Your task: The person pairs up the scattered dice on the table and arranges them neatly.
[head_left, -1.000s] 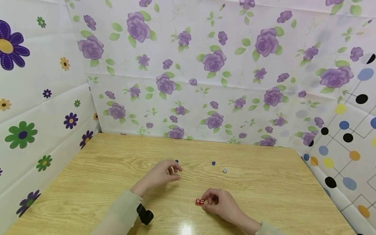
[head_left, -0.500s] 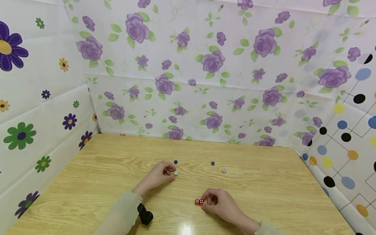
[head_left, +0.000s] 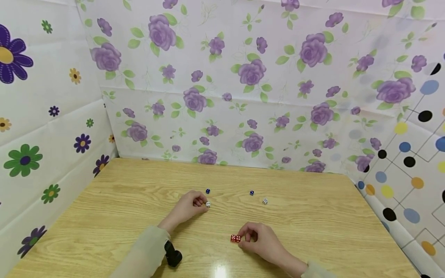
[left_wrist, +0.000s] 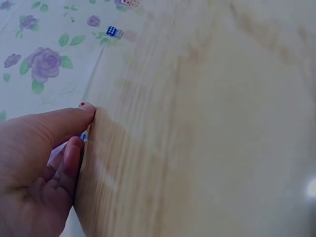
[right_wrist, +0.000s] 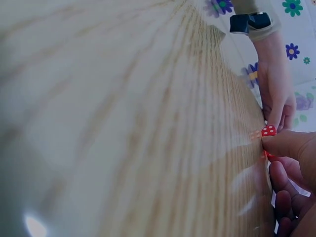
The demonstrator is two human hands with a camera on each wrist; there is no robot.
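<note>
In the head view, my left hand pinches a white die between thumb and forefinger at mid-table. The left wrist view shows only a corner of that white die past the thumb. Nearer the front, my right hand holds the right one of two red dice by its sides with thumb and forefinger. The left red die stands right against the right red die. In the right wrist view, the thumb covers much of the red dice.
Just behind the left hand lies a blue die. Further right are a second blue die and another white die. Flowered cloth rises behind the wooden table; patterned cloths flank both sides.
My left hand has drawn back slightly to the left and its fingers have closed around the white die, which now shows at the fingertips. The right hand and red dice have stayed put.
</note>
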